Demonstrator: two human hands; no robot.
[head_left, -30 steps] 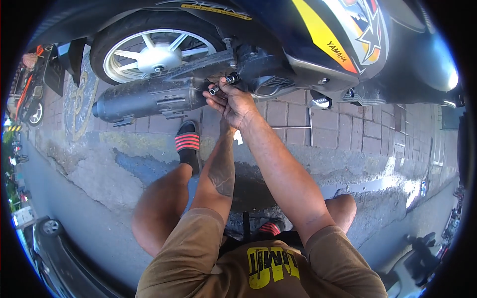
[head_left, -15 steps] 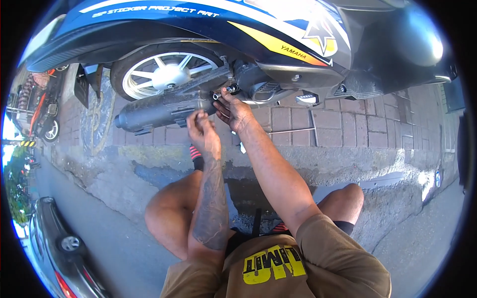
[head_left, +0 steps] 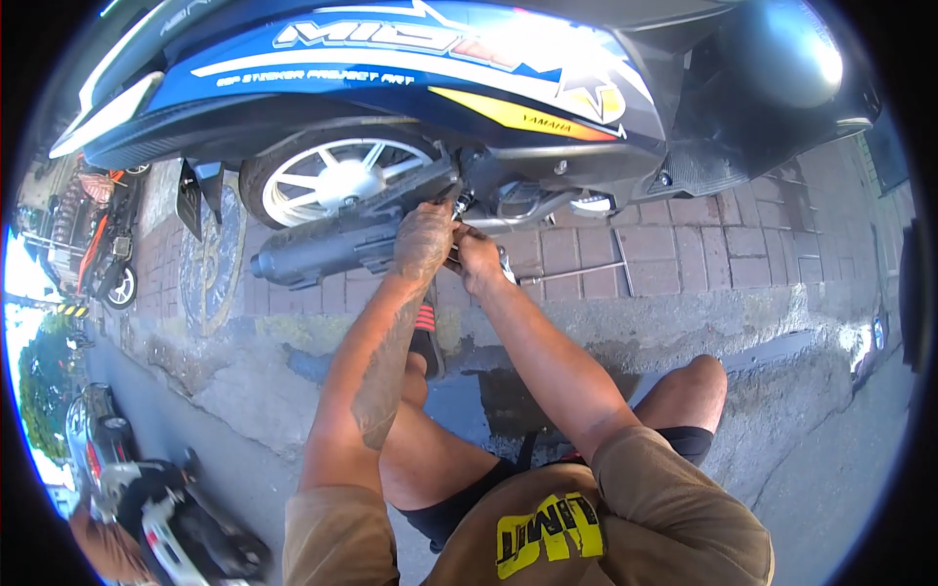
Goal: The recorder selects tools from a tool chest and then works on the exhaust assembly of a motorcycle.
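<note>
Left hand [head_left: 422, 241] and right hand [head_left: 476, 260] sit close together, fingers curled, near the scooter [head_left: 391, 109] muffler [head_left: 318, 256]; whether either grips the silver metal piece [head_left: 461, 204], I cannot tell.

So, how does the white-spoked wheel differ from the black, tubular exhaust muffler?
The round, white-spoked wheel is a disc, while the black, tubular exhaust muffler is long and narrow. The wheel's spokes and rim are white; the muffler is dull black. The left hand hides part of the muffler, while the wheel is clear of both hands. Both belong to the same blue-and-black scooter.
</note>
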